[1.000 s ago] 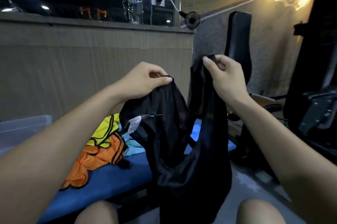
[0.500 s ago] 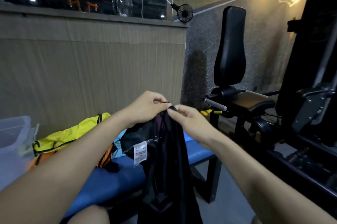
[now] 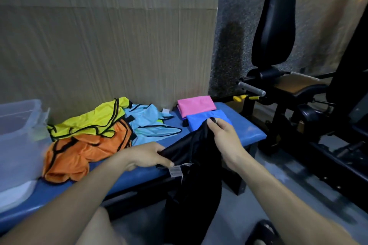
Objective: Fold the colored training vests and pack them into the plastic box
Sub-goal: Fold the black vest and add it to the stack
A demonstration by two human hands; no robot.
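Holding a black vest over a blue bench

Seen from the head camera, a blue padded bench (image 3: pixel 247 131) ran along a tan ribbed wall (image 3: pixel 107 45). The left hand (image 3: pixel 147 155) gripped the black vest (image 3: pixel 195 185) near its white label (image 3: pixel 176 171), fingers curled round the cloth. The right hand (image 3: pixel 225 137) pinched the vest's upper edge, and the rest of the cloth hung down past the bench's front edge toward the grey floor (image 3: pixel 249 205). A clear plastic box (image 3: pixel 18 125) stood at the bench's left end. Beside it lay a loose heap: a yellow vest (image 3: pixel 89 121) over an orange vest (image 3: pixel 79 153), with a light blue vest (image 3: pixel 151 123) just to their right. Further right, a folded pink vest (image 3: pixel 196 104) and a folded blue vest (image 3: pixel 199 122) lay touching each other. Black gym equipment (image 3: pixel 274 25) stood to the right, against a speckled grey wall (image 3: pixel 233 25).
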